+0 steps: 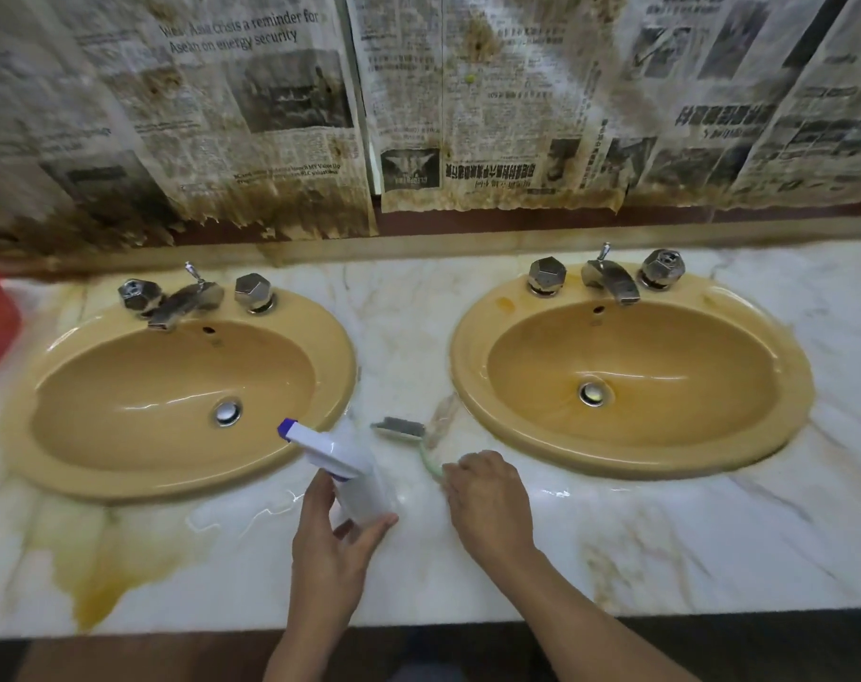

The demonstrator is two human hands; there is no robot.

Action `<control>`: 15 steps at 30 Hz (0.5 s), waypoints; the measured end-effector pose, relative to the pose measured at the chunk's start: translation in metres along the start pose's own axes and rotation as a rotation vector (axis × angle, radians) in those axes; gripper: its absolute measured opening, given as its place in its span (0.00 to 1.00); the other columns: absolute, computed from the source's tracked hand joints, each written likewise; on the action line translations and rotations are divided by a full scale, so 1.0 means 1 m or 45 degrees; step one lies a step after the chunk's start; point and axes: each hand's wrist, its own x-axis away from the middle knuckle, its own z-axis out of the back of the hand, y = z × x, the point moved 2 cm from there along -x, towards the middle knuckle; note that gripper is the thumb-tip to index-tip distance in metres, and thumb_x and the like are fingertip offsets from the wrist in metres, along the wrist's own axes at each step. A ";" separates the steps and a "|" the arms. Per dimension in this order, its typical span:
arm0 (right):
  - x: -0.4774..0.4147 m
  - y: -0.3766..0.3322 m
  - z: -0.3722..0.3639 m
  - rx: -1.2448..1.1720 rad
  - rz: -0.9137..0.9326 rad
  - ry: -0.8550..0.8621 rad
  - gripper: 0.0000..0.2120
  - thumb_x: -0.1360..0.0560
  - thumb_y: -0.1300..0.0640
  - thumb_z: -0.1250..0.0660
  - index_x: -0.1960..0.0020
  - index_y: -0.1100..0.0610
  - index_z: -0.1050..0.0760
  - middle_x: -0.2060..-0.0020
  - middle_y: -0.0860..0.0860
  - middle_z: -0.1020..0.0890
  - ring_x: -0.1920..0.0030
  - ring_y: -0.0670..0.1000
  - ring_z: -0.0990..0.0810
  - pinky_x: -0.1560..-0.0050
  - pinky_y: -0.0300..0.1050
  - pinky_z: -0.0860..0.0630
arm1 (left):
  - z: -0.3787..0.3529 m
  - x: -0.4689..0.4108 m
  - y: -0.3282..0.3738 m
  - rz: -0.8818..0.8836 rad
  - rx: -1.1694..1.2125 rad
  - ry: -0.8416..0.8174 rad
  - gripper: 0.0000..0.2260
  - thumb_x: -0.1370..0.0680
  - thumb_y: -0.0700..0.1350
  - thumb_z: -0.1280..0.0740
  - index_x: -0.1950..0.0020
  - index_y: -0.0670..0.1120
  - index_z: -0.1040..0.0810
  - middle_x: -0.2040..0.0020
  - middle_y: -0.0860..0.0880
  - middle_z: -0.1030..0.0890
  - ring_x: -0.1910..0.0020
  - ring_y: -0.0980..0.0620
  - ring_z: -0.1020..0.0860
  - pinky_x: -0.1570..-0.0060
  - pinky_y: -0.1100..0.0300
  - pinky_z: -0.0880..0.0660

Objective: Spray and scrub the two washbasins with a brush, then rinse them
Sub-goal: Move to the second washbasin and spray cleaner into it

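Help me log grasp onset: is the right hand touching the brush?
Touching. The head view shows the green handle of the brush ending under the curled fingertips of the right hand.

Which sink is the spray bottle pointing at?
The left mustard-yellow oval washbasin: the white plastic spray bottle with its purple nozzle aims at it, away from the right washbasin.

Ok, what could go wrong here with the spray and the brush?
The counter is wet around the spray bottle in the left hand, so it could slip. The right hand grips the brush only by its handle end, so it may twist. Overspray might soak the newspaper.
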 end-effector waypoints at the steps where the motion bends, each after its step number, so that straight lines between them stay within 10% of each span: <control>1: -0.001 0.001 0.000 0.008 0.018 -0.013 0.05 0.33 0.56 0.23 0.61 0.50 0.18 0.63 0.46 0.22 0.58 0.52 0.23 0.61 0.46 0.26 | -0.004 0.004 0.002 -0.007 -0.012 0.030 0.34 0.29 0.39 0.20 0.31 0.61 0.32 0.36 0.66 0.26 0.42 0.72 0.25 0.54 0.79 0.27; 10: 0.019 0.032 0.032 -0.367 0.064 -0.322 0.23 0.18 0.48 0.36 0.24 0.51 0.30 0.27 0.49 0.28 0.26 0.51 0.33 0.27 0.45 0.38 | -0.021 0.015 0.001 0.042 0.002 0.107 0.39 0.27 0.41 0.21 0.25 0.63 0.37 0.34 0.58 0.23 0.46 0.69 0.20 0.52 0.73 0.24; 15: 0.041 0.065 0.067 -0.755 -0.214 -0.247 0.21 0.19 0.45 0.35 0.27 0.45 0.28 0.31 0.41 0.25 0.31 0.43 0.28 0.28 0.43 0.32 | -0.029 0.016 0.004 -0.067 -0.066 0.103 0.38 0.29 0.46 0.20 0.24 0.60 0.34 0.32 0.62 0.28 0.30 0.56 0.28 0.36 0.59 0.31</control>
